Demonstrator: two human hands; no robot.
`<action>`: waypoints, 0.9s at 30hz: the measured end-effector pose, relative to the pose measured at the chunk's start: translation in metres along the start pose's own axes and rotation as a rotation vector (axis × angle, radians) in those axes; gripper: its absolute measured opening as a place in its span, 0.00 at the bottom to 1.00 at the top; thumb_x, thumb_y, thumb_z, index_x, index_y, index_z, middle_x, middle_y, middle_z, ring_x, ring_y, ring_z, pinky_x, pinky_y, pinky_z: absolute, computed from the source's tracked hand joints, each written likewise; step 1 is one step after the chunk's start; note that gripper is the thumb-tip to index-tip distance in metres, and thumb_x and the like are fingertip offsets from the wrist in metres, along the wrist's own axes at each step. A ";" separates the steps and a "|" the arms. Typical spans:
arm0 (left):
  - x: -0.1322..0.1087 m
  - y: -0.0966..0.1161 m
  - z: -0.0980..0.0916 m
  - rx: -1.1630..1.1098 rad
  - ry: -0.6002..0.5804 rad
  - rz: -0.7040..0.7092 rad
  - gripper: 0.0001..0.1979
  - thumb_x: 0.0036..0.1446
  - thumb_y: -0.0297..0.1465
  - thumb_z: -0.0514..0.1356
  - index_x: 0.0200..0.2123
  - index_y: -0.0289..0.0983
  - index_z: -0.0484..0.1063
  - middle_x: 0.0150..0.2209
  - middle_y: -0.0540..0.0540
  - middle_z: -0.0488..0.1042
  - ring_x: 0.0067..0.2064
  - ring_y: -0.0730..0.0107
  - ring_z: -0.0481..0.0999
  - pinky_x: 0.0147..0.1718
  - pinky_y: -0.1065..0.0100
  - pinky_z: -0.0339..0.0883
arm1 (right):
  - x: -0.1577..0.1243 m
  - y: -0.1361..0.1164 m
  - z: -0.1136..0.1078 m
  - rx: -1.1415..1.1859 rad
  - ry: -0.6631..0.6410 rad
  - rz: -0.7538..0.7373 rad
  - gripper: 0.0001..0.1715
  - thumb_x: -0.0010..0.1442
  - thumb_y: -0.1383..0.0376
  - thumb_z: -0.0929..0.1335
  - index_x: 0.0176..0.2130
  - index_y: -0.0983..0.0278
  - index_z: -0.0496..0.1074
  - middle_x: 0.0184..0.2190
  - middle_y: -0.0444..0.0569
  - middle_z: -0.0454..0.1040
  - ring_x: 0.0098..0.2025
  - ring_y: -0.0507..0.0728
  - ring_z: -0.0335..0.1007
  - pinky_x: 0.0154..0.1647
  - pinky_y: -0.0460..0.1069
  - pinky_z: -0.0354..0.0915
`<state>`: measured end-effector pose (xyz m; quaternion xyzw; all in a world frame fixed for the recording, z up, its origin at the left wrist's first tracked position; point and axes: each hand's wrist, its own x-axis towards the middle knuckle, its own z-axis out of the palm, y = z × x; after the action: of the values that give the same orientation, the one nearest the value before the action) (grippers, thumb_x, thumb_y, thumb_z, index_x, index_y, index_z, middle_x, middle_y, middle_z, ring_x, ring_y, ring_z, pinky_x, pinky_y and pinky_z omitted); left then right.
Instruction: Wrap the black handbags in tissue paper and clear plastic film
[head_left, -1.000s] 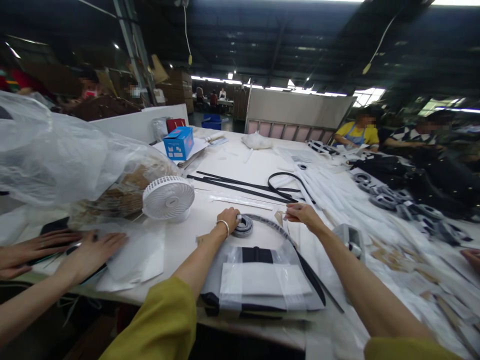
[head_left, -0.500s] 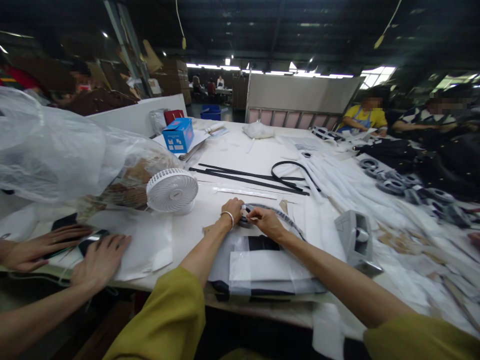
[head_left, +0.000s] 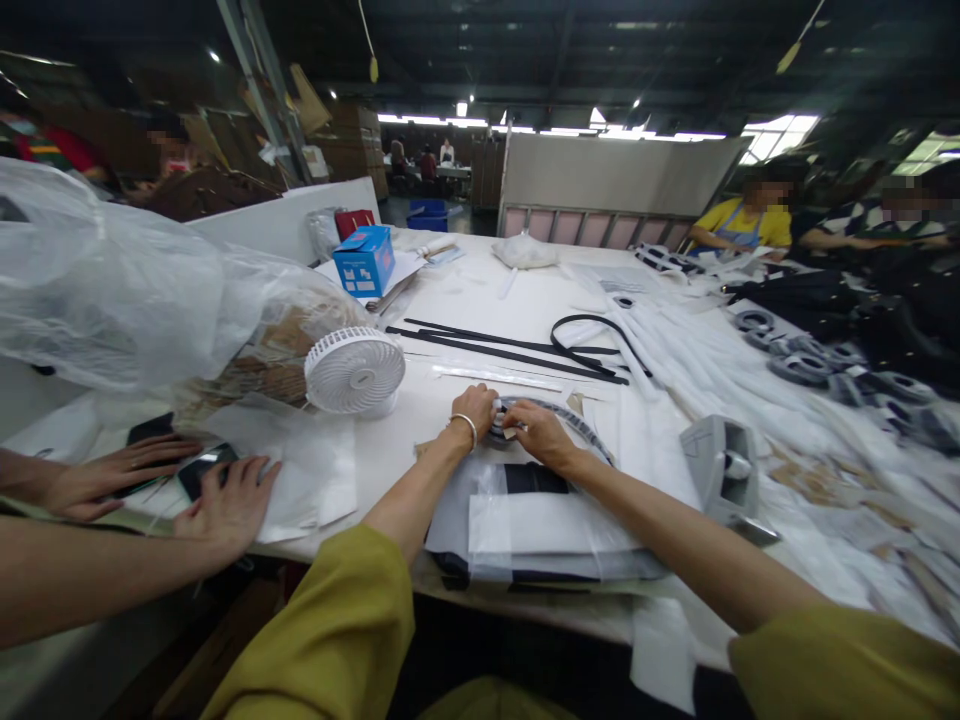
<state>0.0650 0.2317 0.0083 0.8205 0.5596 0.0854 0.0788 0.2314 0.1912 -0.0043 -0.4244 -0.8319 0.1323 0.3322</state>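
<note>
A dark strap, coiled and with a greyish plastic-like wrap along it, lies behind a flat packed bundle. My left hand, with a bracelet at its wrist, is closed at the left side of the coil, by a small white piece. From the other side my right hand reaches in, its fingertips pinched at the coil beside a small tan piece. The fingers partly hide the coil's middle. The bundle is grey and black with a white sheet on top, under both forearms.
A white fan stands left of my hands. Black straps lie farther back. A grey tape dispenser is at right, near white plastic sheets. At left another person's hands rest by a phone. A blue box sits behind.
The view has shifted slightly, so most things sit a little farther right. My hands stay at the coil with small finger movements. The other person's near forearm at left has risen.
</note>
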 end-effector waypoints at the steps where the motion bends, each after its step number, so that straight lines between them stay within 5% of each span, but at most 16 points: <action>1: -0.001 0.000 -0.001 0.000 0.002 0.002 0.12 0.63 0.30 0.54 0.48 0.40 0.72 0.49 0.41 0.71 0.54 0.56 0.69 0.49 0.61 0.68 | 0.000 0.001 0.000 -0.087 -0.024 -0.046 0.15 0.53 0.78 0.64 0.33 0.62 0.76 0.35 0.48 0.77 0.39 0.56 0.72 0.42 0.49 0.65; 6: -0.010 0.003 -0.007 0.014 -0.006 -0.001 0.11 0.62 0.29 0.55 0.46 0.41 0.74 0.48 0.42 0.72 0.52 0.59 0.71 0.47 0.63 0.70 | 0.001 0.003 0.004 -0.463 -0.173 -0.225 0.15 0.59 0.76 0.62 0.36 0.62 0.76 0.29 0.49 0.76 0.32 0.57 0.70 0.37 0.50 0.62; 16: -0.008 0.001 0.001 -0.005 0.032 -0.040 0.13 0.63 0.31 0.53 0.46 0.39 0.74 0.45 0.41 0.74 0.49 0.61 0.73 0.46 0.65 0.70 | 0.025 0.017 0.017 -0.516 0.039 -0.478 0.11 0.61 0.75 0.63 0.33 0.64 0.72 0.36 0.53 0.75 0.40 0.60 0.68 0.44 0.53 0.63; 21: -0.003 -0.001 0.010 -0.095 0.044 -0.047 0.11 0.61 0.29 0.55 0.44 0.36 0.74 0.46 0.39 0.74 0.50 0.58 0.73 0.50 0.62 0.67 | 0.027 0.026 0.024 -0.536 0.001 -0.337 0.10 0.62 0.76 0.62 0.36 0.64 0.70 0.35 0.53 0.74 0.38 0.59 0.69 0.39 0.51 0.65; 27: 0.002 -0.007 0.017 -0.259 0.093 -0.081 0.20 0.57 0.27 0.59 0.54 0.36 0.64 0.44 0.41 0.76 0.49 0.57 0.74 0.49 0.60 0.66 | 0.031 0.032 0.031 -0.505 -0.010 -0.189 0.18 0.62 0.75 0.61 0.50 0.66 0.67 0.44 0.56 0.75 0.46 0.60 0.71 0.48 0.53 0.66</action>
<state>0.0636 0.2353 -0.0100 0.7753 0.5796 0.1916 0.1616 0.2175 0.2369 -0.0292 -0.4139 -0.8759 -0.1088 0.2228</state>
